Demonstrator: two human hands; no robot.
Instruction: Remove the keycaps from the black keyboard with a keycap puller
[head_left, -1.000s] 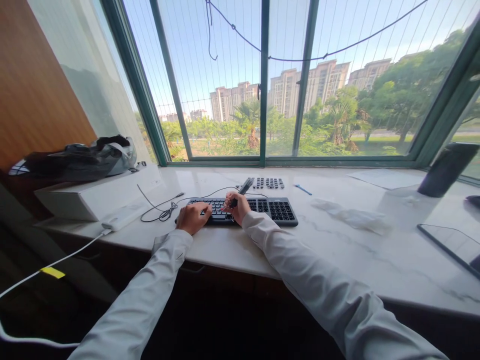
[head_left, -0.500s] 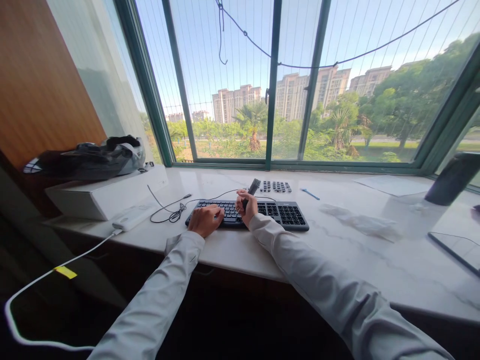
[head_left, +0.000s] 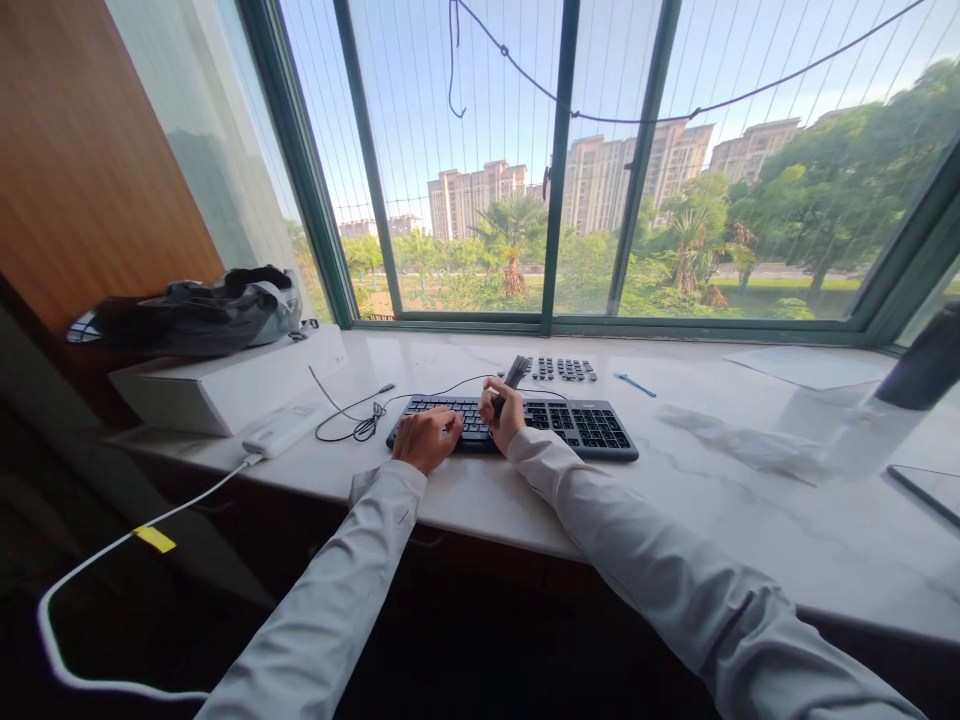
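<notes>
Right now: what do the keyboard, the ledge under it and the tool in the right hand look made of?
Keyboard: matte black plastic, likely. Ledge: polished white stone, grey veins, glossy reflections; maybe marble or imitation. Tool in the right hand: dark, probably plastic; too small to confirm.

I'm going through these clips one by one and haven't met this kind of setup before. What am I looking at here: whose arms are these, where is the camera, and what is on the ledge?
There is no machine: a person wears a camera on the head, so this single view looks forward and down along their own two sleeved arms. They work at a pale marble ledge under a big window. The left hand rests on the left end of a black keyboard. The right hand is closed round a slim dark tool whose upper end sticks up; what kind of tool is too small to tell. Behind the keyboard lie rows of loose dark keycaps and a small blue stick. To the left are a coiled thin cable and a white box with a dark bag on top.
</notes>
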